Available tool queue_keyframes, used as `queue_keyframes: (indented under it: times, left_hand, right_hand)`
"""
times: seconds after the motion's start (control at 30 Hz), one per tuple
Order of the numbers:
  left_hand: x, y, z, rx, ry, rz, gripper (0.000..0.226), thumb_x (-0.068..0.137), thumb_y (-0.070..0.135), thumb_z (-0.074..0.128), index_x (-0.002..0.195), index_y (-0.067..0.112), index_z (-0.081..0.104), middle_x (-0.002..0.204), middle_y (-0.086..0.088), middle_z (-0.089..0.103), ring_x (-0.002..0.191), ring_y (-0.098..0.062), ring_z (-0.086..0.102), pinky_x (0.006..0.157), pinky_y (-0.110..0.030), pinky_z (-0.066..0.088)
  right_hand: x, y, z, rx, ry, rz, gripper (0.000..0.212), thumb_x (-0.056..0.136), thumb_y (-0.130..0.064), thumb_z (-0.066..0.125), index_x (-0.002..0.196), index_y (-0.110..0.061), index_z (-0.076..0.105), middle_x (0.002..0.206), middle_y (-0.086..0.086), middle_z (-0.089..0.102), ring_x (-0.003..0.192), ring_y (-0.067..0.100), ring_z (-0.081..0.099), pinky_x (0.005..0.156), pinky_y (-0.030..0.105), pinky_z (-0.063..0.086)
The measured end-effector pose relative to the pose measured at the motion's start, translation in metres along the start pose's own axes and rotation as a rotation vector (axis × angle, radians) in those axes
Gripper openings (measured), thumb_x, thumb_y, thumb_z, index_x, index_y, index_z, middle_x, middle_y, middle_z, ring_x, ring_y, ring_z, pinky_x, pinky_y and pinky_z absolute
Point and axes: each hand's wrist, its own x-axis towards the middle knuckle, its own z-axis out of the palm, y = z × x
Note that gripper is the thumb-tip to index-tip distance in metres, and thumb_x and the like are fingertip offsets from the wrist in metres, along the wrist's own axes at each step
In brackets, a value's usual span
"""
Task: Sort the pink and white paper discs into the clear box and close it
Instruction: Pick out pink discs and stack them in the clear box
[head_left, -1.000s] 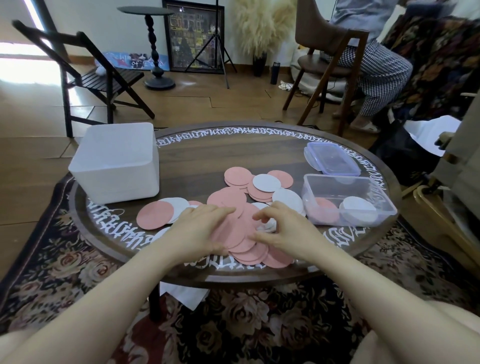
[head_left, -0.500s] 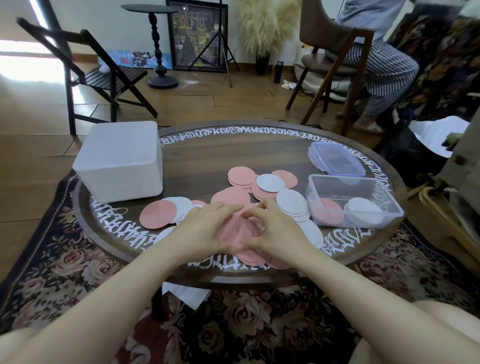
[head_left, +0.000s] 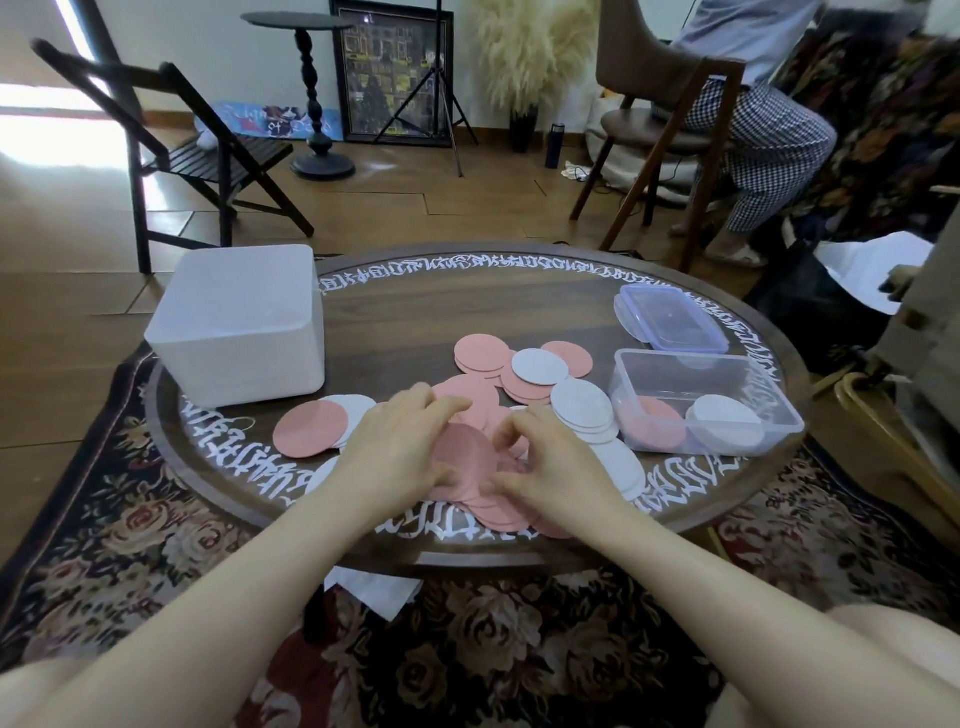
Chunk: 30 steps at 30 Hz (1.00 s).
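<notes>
My left hand (head_left: 400, 447) and my right hand (head_left: 550, 467) are both curled around a small stack of pink discs (head_left: 462, 457) near the front edge of the round table (head_left: 467, 312), fingers bent and pinching the stack from either side, its top disc tilted up between them. More pink discs (head_left: 498, 512) lie fanned under my right wrist, almost reaching the table's rim. To my right sits the clear box (head_left: 701, 400), open, with a pink disc and a white disc lying side by side inside it; its near corner is close to the table edge. A pile of white discs (head_left: 582, 408) lies between my right hand and the box, touching its wall. The lid (head_left: 670, 318) rests flat just behind the box. On the left a white tub (head_left: 239, 322) overhangs the rim, and one pink disc (head_left: 310, 428) lies in front of it. The far middle of the table is bare wood.
</notes>
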Motion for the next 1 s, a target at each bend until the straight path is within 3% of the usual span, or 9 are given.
queue_keyframes:
  times: [0.1,0.2,0.27,0.43,0.57,0.73,0.87,1.0]
  left_hand:
    - [0.002,-0.004,0.002,-0.182,0.015,-0.054,0.064,0.079,0.024,0.071,0.136,0.031,0.042,0.106,0.005,0.045,0.103,-0.017,0.049,0.086,-0.032,0.041]
    - [0.004,-0.009,0.003,-0.501,0.102,-0.150,0.051,0.079,0.010,0.071,0.124,0.028,0.057,0.089,0.006,0.053,0.083,-0.013,0.052,0.082,-0.033,0.047]
    - [0.005,-0.010,-0.001,-0.715,0.136,-0.220,0.040,0.079,0.004,0.070,0.113,0.024,0.065,0.081,0.003,0.057,0.070,-0.013,0.053,0.076,-0.035,0.050]
    - [0.004,-0.010,-0.009,-1.020,0.166,-0.384,0.020,0.084,0.000,0.065,0.098,0.013,0.071,0.087,-0.010,0.067,0.071,-0.015,0.062,0.051,-0.025,0.055]
    - [0.004,-0.012,-0.011,-1.231,0.115,-0.569,0.011,0.088,0.002,0.062,0.097,0.005,0.067,0.093,-0.013,0.067,0.072,-0.020,0.066,0.047,-0.025,0.055]
    - [0.005,-0.011,-0.009,-1.340,0.114,-0.704,0.005,0.092,0.009,0.059,0.089,0.006,0.059,0.102,-0.022,0.065,0.076,-0.029,0.069,0.053,-0.036,0.060]
    - [0.005,-0.008,-0.011,-1.343,0.155,-0.684,0.007,0.097,0.010,0.050,0.096,0.007,0.055,0.102,-0.019,0.065,0.076,-0.027,0.071,0.055,-0.038,0.060]
    - [0.002,0.002,-0.010,-1.397,0.044,-0.597,0.016,0.097,0.003,0.044,0.107,0.003,0.057,0.097,-0.018,0.067,0.070,-0.025,0.071,0.054,-0.037,0.060]
  right_hand:
    - [0.001,0.003,-0.001,0.216,-0.031,0.073,0.022,0.074,-0.017,0.076,0.073,-0.027,0.057,0.076,-0.010,0.061,0.063,-0.001,0.052,0.063,0.020,0.039]
    - [0.003,0.002,-0.007,0.473,-0.030,0.157,0.014,0.081,-0.006,0.070,0.077,-0.015,0.060,0.070,0.005,0.066,0.062,0.013,0.060,0.063,0.027,0.048]
    - [0.004,0.000,-0.011,0.595,-0.028,0.214,0.014,0.084,-0.004,0.067,0.078,-0.013,0.058,0.063,0.004,0.065,0.055,0.012,0.059,0.057,0.022,0.046]
    - [0.008,-0.001,-0.023,0.741,0.042,0.337,0.015,0.089,0.001,0.060,0.082,-0.011,0.053,0.053,-0.006,0.054,0.037,0.007,0.041,0.038,0.015,0.033]
    - [0.006,0.001,-0.031,0.759,0.086,0.355,0.014,0.089,0.002,0.058,0.094,-0.010,0.055,0.059,0.000,0.050,0.039,0.006,0.043,0.037,0.014,0.033]
    - [0.007,0.004,-0.036,0.752,0.124,0.355,0.022,0.088,0.006,0.055,0.103,-0.009,0.059,0.058,0.000,0.052,0.041,0.007,0.049,0.039,0.020,0.034]
    - [0.006,0.004,-0.039,0.848,0.173,0.349,0.020,0.088,0.006,0.055,0.098,-0.010,0.061,0.063,0.006,0.052,0.046,0.009,0.050,0.041,0.020,0.040]
    - [0.002,-0.005,-0.036,0.908,0.095,0.331,0.018,0.087,0.008,0.056,0.098,-0.006,0.059,0.066,0.008,0.055,0.045,0.011,0.055,0.042,0.021,0.047]
